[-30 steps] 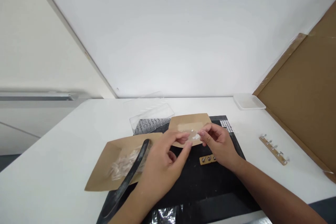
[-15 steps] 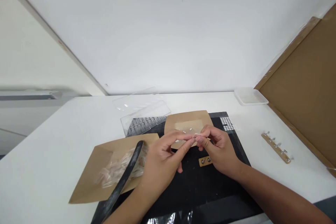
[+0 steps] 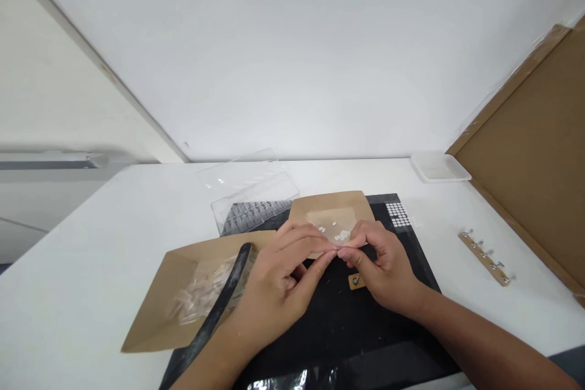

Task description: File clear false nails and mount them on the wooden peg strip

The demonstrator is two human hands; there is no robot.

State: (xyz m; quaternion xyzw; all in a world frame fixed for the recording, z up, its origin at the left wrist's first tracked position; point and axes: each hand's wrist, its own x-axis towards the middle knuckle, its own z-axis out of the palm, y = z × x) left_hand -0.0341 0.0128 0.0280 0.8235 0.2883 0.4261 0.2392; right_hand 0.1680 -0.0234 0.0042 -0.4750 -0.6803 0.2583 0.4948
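Observation:
My left hand [image 3: 290, 271] and my right hand [image 3: 377, 259] meet fingertip to fingertip over the black mat [image 3: 338, 329]. Thumb and forefinger are pinched together on each hand. Whatever lies between the tips is too small and too covered to make out. Just beyond them, a brown paper tray [image 3: 331, 200] holds several small white pieces [image 3: 342, 236]. Partly covered by my right hand is a small wooden strip [image 3: 355, 281] with metal fittings. Left of my left hand, a larger brown tray [image 3: 150, 304] contains clear plastic pieces [image 3: 196, 301].
A black strap-like bar [image 3: 226, 292] crosses the larger tray. Clear plastic cases [image 3: 256, 195] lie behind it. White dots [image 3: 397, 214] cover the mat's far right corner. To the right are a wooden strip with metal pegs [image 3: 485, 258], a translucent container [image 3: 439, 168] and a cardboard panel [image 3: 530, 152].
Both hands have moved slightly down and their fingertips are pressed closer together. More white pieces in the small tray now show. The small wooden strip is more covered by my right hand.

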